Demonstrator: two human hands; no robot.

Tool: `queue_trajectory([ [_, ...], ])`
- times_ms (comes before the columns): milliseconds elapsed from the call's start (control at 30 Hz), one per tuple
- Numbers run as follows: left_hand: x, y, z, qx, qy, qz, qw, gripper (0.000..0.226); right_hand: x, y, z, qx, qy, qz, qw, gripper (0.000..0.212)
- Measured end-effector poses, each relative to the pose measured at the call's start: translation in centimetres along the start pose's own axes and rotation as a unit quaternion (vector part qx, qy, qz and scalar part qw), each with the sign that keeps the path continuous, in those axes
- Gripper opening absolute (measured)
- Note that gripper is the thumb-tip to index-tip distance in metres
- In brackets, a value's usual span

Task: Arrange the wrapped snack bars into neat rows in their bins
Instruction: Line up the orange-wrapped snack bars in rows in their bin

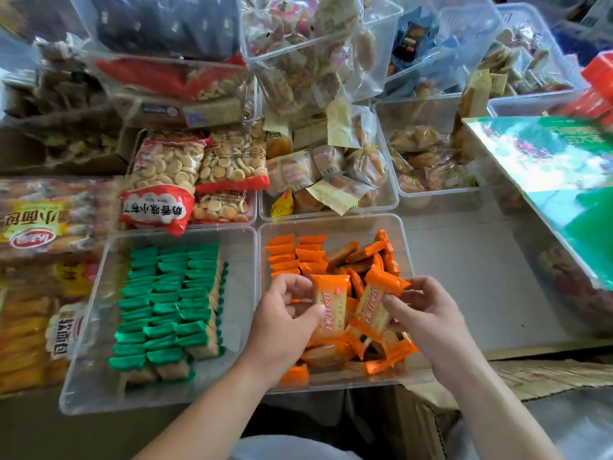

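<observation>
Cluttered table (471, 267): left hand (285, 323), right hand (428, 317), each grip tight around an orange bar (331, 305).

Soft, even daylight; I see only faint shadows. Sharpest at left hand (282, 327) and right hand (431, 320). Beyond the grip, far bins (388, 14) blur, washed pale. Box (547, 161) right of it smeared, glary. Edges bow.
</observation>
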State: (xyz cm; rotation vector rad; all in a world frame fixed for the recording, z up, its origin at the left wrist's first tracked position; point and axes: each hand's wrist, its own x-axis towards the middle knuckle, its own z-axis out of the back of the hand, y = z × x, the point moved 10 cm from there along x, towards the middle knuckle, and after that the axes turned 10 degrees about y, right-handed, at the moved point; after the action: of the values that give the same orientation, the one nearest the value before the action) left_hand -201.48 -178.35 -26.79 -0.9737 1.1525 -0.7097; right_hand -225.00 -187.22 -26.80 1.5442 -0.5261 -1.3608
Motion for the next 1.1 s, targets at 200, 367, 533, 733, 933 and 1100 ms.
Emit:
queue_trajectory([
  [200,-0.7,0.0,-0.7,-0.13,0.058,0.008,0.99,0.055,-0.1,1.1,-2.0,0.029,0.062,-0.007,0.998,0.022],
  [367,-0.9,0.0,-1.5,-0.119,0.074,-0.008,0.99,0.049,-0.8,2.3,-3.9,-0.017,0.131,0.02,0.991,0.026],
  [533,-1.0,-0.2,-1.6,-0.037,0.077,-0.029,0.996,0.048,-0.8,3.3,-5.2,-0.127,0.146,0.024,0.981,0.04],
  [733,-0.9,1.8,4.6,0.142,-0.05,-0.031,0.988,0.034,3.8,3.6,-6.5,-0.187,0.106,0.046,0.975,0.036],
  [933,-1.6,4.3,8.5,0.15,-0.098,-0.005,0.984,0.032,9.6,-0.7,-10.4,-0.287,0.136,0.015,0.948,0.049],
  [1100,-2.0,5.9,8.9,0.145,-0.097,0.011,0.985,0.033,11.1,-2.1,-11.6,-0.353,0.118,0.03,0.928,0.054],
])
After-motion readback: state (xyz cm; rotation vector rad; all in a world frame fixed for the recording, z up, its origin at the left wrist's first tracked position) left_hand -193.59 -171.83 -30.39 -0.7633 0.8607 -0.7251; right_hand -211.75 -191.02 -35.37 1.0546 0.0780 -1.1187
